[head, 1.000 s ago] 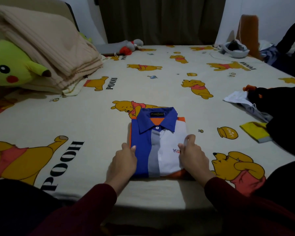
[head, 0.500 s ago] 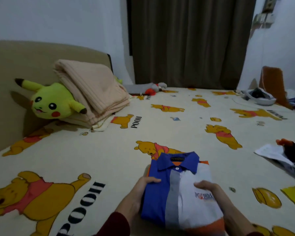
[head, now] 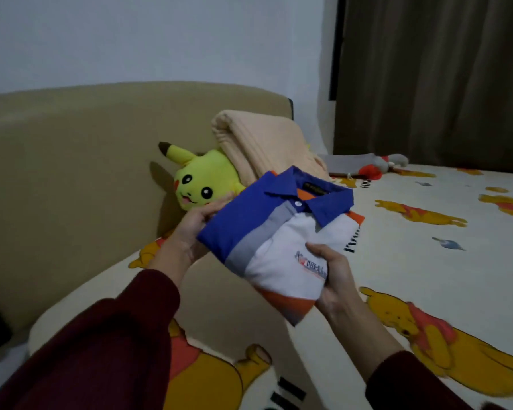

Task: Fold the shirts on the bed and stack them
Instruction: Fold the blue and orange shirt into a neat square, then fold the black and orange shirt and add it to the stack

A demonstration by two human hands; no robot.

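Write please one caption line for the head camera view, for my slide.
Both hands, left hand and right hand, hold a folded shirt above the bed, near a yellow plush toy.

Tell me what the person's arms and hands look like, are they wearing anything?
Both arms wear long dark red sleeves that end at the wrists. The left hand and right hand are bare: no gloves, and no rings, watch or bracelet that I can see in this dim picture.
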